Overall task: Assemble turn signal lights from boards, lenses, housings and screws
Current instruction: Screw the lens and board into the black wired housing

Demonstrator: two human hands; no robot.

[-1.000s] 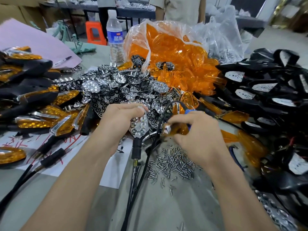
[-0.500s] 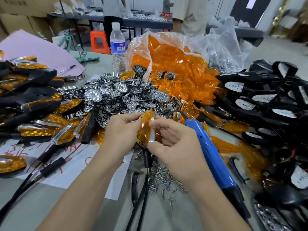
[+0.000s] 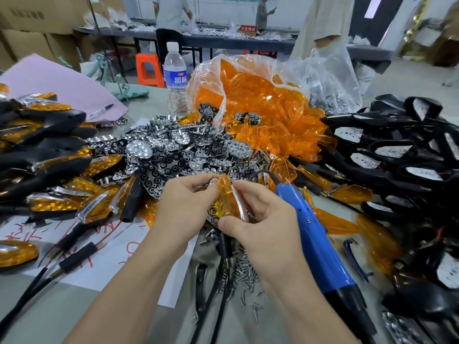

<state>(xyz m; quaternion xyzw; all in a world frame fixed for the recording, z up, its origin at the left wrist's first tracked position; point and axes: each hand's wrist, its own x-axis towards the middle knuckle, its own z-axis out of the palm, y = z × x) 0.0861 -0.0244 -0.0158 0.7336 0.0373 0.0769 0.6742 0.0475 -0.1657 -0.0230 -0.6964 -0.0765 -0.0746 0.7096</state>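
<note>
Left hand [image 3: 183, 207]: fingers curled, pinching the far tip of the amber lens [image 3: 227, 197].
Right hand [image 3: 260, 227]: thumb and fingers pinched its near end.
Amber lens: stood on edge between both hands.
Handling: probably light, stiff, slick plastic that scratches easily; best gripped by the rims.
Blue screwdriver [image 3: 313, 234]: lay just right of the right hand.
Screws [image 3: 244, 271]: lay loose on the bench, beneath the hands.

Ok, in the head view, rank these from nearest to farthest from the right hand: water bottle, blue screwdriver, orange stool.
1. Blue screwdriver, just right of the right hand, which pinches the amber lens.
2. Water bottle, back left on the table.
3. Orange stool, beyond the table.
</note>
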